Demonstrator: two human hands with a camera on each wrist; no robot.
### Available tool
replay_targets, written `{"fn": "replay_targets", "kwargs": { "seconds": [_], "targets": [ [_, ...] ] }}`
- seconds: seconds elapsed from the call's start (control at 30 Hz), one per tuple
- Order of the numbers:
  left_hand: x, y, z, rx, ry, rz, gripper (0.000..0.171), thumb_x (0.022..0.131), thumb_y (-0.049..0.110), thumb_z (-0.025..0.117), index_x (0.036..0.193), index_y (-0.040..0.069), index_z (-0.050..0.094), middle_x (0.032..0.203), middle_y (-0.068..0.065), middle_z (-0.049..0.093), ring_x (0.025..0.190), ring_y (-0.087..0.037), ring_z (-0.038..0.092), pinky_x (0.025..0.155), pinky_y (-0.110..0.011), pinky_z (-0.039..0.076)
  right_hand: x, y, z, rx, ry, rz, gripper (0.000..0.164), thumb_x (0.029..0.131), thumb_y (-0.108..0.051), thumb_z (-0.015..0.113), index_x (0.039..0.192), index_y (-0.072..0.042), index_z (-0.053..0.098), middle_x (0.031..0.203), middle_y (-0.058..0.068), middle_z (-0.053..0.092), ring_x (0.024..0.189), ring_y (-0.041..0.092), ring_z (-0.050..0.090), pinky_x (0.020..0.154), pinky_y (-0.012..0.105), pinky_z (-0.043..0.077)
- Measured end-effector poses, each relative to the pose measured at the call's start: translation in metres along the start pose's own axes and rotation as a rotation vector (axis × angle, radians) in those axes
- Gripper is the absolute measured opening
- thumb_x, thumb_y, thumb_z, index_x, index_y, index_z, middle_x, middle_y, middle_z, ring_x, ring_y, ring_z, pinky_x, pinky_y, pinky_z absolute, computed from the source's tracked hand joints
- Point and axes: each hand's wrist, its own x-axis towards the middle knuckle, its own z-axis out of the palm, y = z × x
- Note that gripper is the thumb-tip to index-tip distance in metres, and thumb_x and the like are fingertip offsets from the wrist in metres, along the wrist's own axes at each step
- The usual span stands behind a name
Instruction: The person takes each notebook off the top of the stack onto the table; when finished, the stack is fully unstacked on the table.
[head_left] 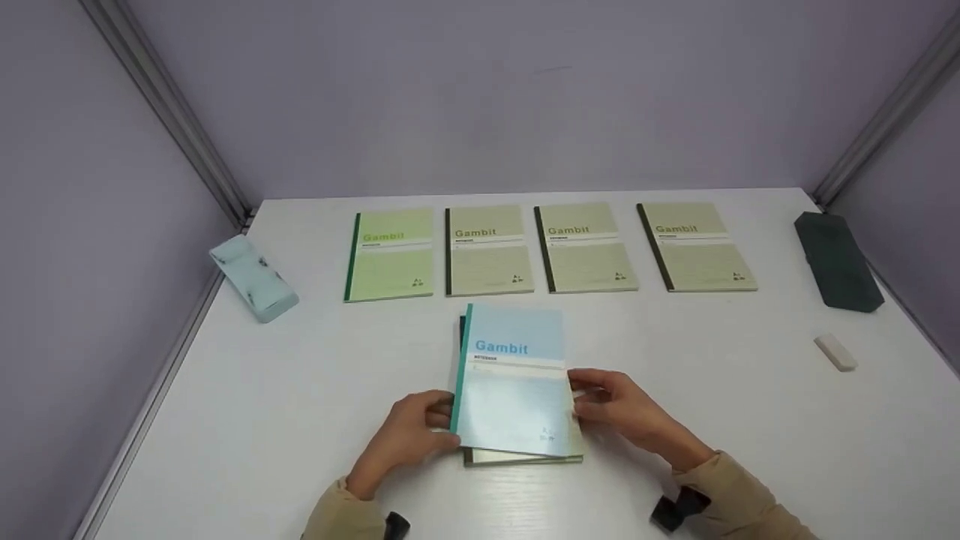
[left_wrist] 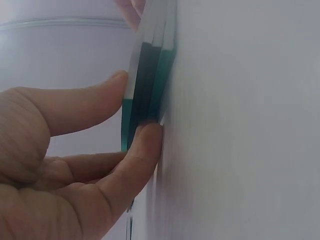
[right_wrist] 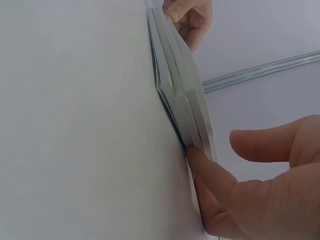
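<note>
White table (head_left: 247, 420), lilac wall (head_left: 480, 97) at twelve o'clock. Item: one loose notebook stack (right_wrist: 172, 70), at six, blue-covered copy (head_left: 514, 405) uppermost; perhaps three or four deep, hard to count edge-on. My left hand (head_left: 411, 429), at its eight, pinches the spine side between thumb and fingers; my right hand (head_left: 622, 409), at its three, is loosely bent, fingers against the page edges, thumb clear. Handling, I judge: light, bendy, slick-covered, apt to slip askew; best gripped by both long sides.
</note>
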Motion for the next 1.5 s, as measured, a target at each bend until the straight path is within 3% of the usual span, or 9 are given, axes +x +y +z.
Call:
{"fn": "replay_targets", "kwargs": {
  "seconds": [0.13,0.37,0.7,0.93,1.07,1.17,1.3,1.5],
  "targets": [
    [0.001,-0.001,-0.005,-0.055,-0.007,0.002,0.045,0.076,0.002,0.076,0.115,-0.011,0.058,0.098,-0.012,0.066,0.092,-0.025,0.065,0.080,-0.037,0.053,0.001,-0.001,0.000,0.016,0.013,0.024,0.055,0.089,-0.002,0.061,0.138,0.011,0.039,0.130,0.024,0.049,0.101,0.024,0.056,0.082,0.032,0.052],
    [0.005,-0.004,-0.008,-0.137,-0.048,-0.051,0.044,0.076,0.005,0.076,0.114,-0.008,0.057,0.087,-0.008,0.068,0.078,-0.017,0.062,0.067,-0.029,0.049,0.001,-0.001,0.000,0.032,0.009,0.031,0.055,0.090,-0.002,0.059,0.139,0.011,0.038,0.130,0.024,0.049,0.101,0.025,0.055,0.084,0.033,0.051],
    [0.004,-0.002,-0.020,-0.447,-0.166,-0.073,0.048,0.082,0.000,0.071,0.124,-0.015,0.052,0.098,-0.014,0.069,0.088,-0.020,0.067,0.079,-0.034,0.055,0.001,-0.001,0.000,0.038,0.006,0.054,0.055,0.090,-0.004,0.059,0.139,0.010,0.039,0.131,0.023,0.049,0.107,0.027,0.051,0.086,0.033,0.050],
    [0.009,0.006,-0.034,-0.534,-0.211,-0.030,0.047,0.084,0.002,0.070,0.126,-0.011,0.053,0.101,-0.013,0.069,0.089,-0.020,0.067,0.082,-0.036,0.055,0.001,0.000,-0.002,0.085,-0.019,0.054,0.055,0.092,-0.006,0.058,0.140,0.011,0.037,0.134,0.026,0.046,0.113,0.029,0.050,0.088,0.036,0.051],
    [0.013,0.014,-0.043,-0.581,-0.243,0.027,0.050,0.086,0.004,0.069,0.130,-0.010,0.049,0.107,-0.014,0.068,0.092,-0.022,0.067,0.085,-0.039,0.054,0.001,0.001,-0.002,0.089,-0.011,0.041,0.054,0.093,-0.006,0.057,0.140,0.011,0.037,0.133,0.026,0.046,0.112,0.029,0.050,0.089,0.036,0.051],
    [0.015,0.019,-0.050,-0.601,-0.235,0.055,0.051,0.086,0.004,0.069,0.131,-0.009,0.048,0.110,-0.014,0.067,0.094,-0.023,0.067,0.086,-0.039,0.053,0.001,0.001,-0.001,0.092,-0.009,0.036,0.055,0.094,-0.008,0.057,0.140,0.011,0.036,0.134,0.026,0.045,0.115,0.031,0.049,0.091,0.037,0.050],
    [0.014,0.021,-0.059,-0.622,-0.175,0.069,0.050,0.088,0.002,0.067,0.132,-0.008,0.047,0.112,-0.014,0.066,0.094,-0.023,0.066,0.086,-0.039,0.053,0.000,0.002,-0.001,0.132,-0.025,0.046,0.056,0.094,-0.007,0.057,0.141,0.013,0.033,0.137,0.028,0.042,0.119,0.032,0.048,0.092,0.040,0.050],
    [0.001,0.018,-0.074,-0.591,-0.062,0.105,0.051,0.090,0.002,0.064,0.135,-0.010,0.044,0.114,-0.014,0.066,0.094,-0.023,0.066,0.087,-0.038,0.053,-0.001,0.002,-0.003,0.149,-0.036,0.047,0.059,0.092,-0.005,0.060,0.140,0.014,0.033,0.136,0.029,0.042,0.109,0.028,0.053,0.088,0.039,0.051]
  ]
}}
